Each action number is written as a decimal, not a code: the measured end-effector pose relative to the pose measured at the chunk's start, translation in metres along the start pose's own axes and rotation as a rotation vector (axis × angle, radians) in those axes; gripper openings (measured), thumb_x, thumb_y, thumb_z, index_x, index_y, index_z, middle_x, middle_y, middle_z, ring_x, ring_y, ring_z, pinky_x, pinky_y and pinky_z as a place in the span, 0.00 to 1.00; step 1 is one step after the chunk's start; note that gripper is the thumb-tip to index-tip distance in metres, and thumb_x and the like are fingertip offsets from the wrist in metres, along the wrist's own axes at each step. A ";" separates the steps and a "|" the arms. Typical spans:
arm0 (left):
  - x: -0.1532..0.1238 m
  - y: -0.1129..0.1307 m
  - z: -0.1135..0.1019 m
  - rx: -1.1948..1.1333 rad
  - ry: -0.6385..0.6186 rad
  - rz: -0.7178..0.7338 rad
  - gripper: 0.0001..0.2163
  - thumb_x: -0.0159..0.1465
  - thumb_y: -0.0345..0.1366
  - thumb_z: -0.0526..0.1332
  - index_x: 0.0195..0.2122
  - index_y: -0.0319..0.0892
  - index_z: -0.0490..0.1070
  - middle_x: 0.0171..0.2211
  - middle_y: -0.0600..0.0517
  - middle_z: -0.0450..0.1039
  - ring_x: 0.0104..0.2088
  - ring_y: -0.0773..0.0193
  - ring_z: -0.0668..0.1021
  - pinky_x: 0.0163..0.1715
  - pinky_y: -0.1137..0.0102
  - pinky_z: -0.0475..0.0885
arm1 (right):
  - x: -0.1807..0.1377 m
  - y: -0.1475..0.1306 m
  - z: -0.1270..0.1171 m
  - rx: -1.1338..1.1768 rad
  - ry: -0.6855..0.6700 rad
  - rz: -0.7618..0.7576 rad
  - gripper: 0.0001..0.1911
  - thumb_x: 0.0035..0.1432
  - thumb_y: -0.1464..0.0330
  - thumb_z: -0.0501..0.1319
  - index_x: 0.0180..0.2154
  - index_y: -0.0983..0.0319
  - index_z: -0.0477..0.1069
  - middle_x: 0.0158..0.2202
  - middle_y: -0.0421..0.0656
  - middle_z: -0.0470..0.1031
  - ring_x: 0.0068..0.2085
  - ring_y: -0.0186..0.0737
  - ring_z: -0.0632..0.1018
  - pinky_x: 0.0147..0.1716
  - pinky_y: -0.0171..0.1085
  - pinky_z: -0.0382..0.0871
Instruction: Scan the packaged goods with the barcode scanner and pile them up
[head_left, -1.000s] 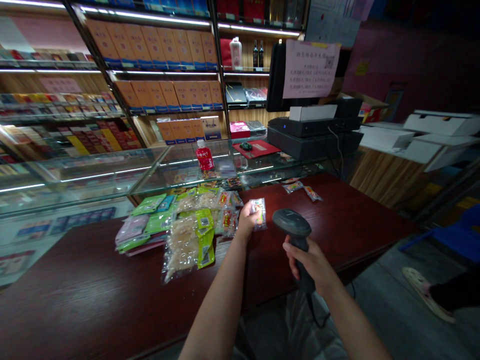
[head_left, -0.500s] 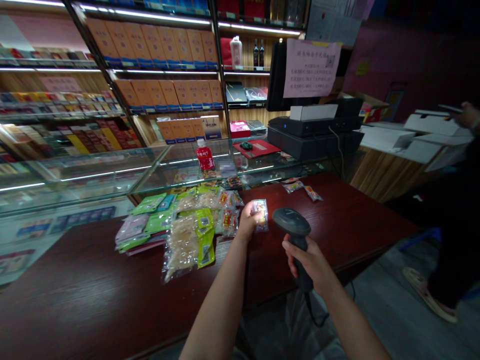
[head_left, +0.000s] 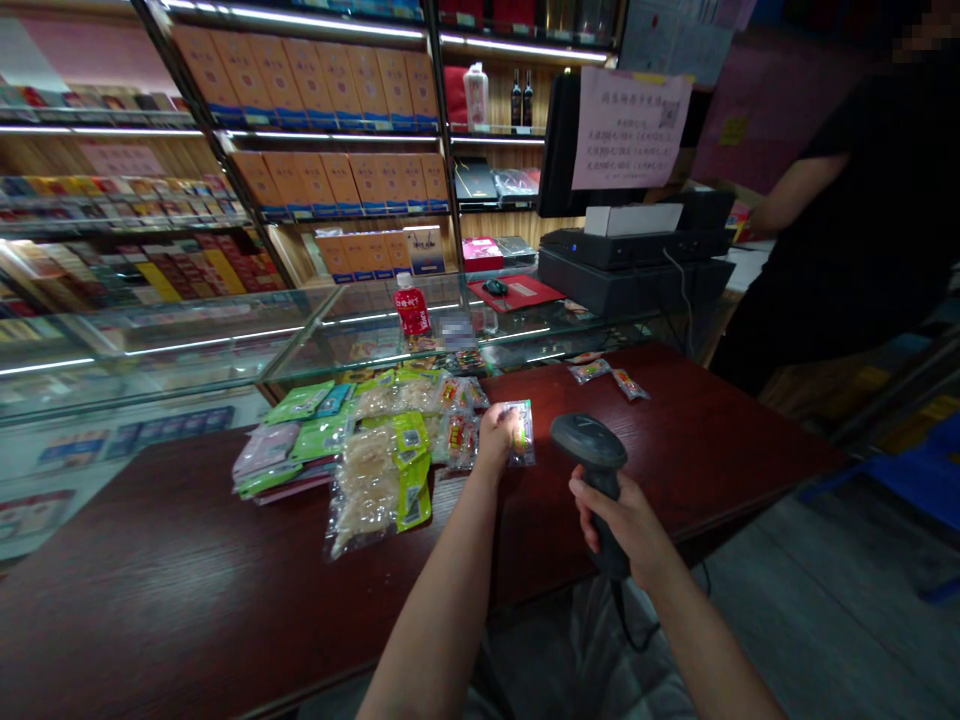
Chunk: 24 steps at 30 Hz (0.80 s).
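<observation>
My right hand is wrapped round the handle of a black barcode scanner, whose head points left and whose cord hangs below. In my left hand is the edge of a small clear snack packet, held just above the dark red table, with light falling on it. To the left of that hand lie small red-and-clear packets in a cluster. Beside them are larger clear bags of pale food with green labels, and a stack of green and pink packets.
Two small packets lie at the table's far right. Behind runs a glass counter with a red bottle, a red folder and a black cash register with a monitor. A person in black stands at the right.
The person at the right has moved closer to the counter. The packet in my left hand has turned slightly and is now brightly lit. My scanner hand has hardly moved.
</observation>
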<state>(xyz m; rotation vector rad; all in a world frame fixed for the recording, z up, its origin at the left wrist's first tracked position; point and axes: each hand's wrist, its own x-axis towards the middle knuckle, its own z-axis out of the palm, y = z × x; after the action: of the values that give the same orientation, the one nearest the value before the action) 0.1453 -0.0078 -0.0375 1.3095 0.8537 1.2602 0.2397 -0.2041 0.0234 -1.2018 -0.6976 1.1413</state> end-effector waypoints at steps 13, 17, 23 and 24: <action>-0.001 -0.003 0.005 -0.008 0.060 0.073 0.12 0.56 0.44 0.62 0.30 0.43 0.63 0.22 0.57 0.62 0.22 0.70 0.66 0.24 0.74 0.62 | 0.002 0.003 0.004 -0.048 -0.050 -0.006 0.21 0.46 0.55 0.69 0.34 0.61 0.65 0.15 0.30 0.65 0.12 0.27 0.63 0.10 0.27 0.57; -0.002 -0.003 0.006 -0.047 0.105 0.053 0.14 0.61 0.48 0.57 0.28 0.44 0.58 0.21 0.58 0.56 0.22 0.70 0.62 0.23 0.74 0.60 | 0.002 0.005 0.006 -0.069 -0.049 0.008 0.24 0.47 0.54 0.69 0.39 0.61 0.65 0.15 0.30 0.65 0.12 0.28 0.64 0.10 0.27 0.58; -0.004 -0.001 0.004 0.009 0.160 0.142 0.20 0.62 0.55 0.54 0.24 0.44 0.57 0.22 0.56 0.57 0.25 0.67 0.63 0.26 0.72 0.60 | 0.001 0.006 0.009 -0.058 -0.083 0.010 0.22 0.47 0.55 0.69 0.36 0.61 0.65 0.15 0.29 0.65 0.11 0.27 0.63 0.09 0.27 0.56; -0.005 -0.001 0.004 0.012 0.157 0.146 0.20 0.62 0.55 0.54 0.25 0.44 0.57 0.22 0.56 0.58 0.24 0.67 0.63 0.26 0.72 0.60 | 0.001 0.007 0.009 -0.055 -0.086 0.016 0.21 0.47 0.55 0.69 0.35 0.60 0.64 0.15 0.29 0.65 0.11 0.27 0.63 0.09 0.27 0.56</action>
<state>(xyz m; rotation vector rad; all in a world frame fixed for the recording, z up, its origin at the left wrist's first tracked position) 0.1485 -0.0130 -0.0393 1.3145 0.8894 1.4897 0.2297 -0.2001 0.0193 -1.2119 -0.7907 1.1994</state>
